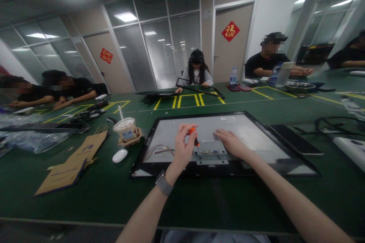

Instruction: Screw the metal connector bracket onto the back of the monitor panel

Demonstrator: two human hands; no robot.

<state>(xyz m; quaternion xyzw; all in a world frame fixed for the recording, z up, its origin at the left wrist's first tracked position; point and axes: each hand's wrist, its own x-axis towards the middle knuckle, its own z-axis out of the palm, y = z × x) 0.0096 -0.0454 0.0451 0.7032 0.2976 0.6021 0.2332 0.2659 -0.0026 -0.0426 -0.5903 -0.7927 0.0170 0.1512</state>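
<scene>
Screwdriver (pixel 194 135), orange-handled, sits in the left hand (pixel 182 146), whose fingers are closed around the handle; the shaft runs down and slightly right, so its long axis stands steeply tilted, tip toward a small metal bracket (pixel 210 154) near the front edge of the panel. Whether the tip is seated in a screw is too small to tell. A grey watch (pixel 163 184) sits on that wrist. The right hand (pixel 231 142) lies flat and open, palm down on the monitor back panel (pixel 256 136), just right of the bracket, holding nothing and seeming to steady the panel.

Judged from this, the step in hand is driving or loosening a screw at the bracket. The next move calls for keeping the shaft in line with the screw and pressing down while twisting, with the flat hand stopping the panel from sliding.

The panel lies face down on the green table (pixel 199 205), its long axis running left to right, thin wires (pixel 158 149) trailing across its left part. Just left of it stand a lidded drink cup (pixel 126 129) and a white mouse (pixel 119 155), then a brown paper bag (pixel 74 163) lying flat. A dark slab (pixel 295 139) lies to the right. Across the table, well apart, 1 person (pixel 196 72) handles a black frame, and other seated people work at both sides.
</scene>
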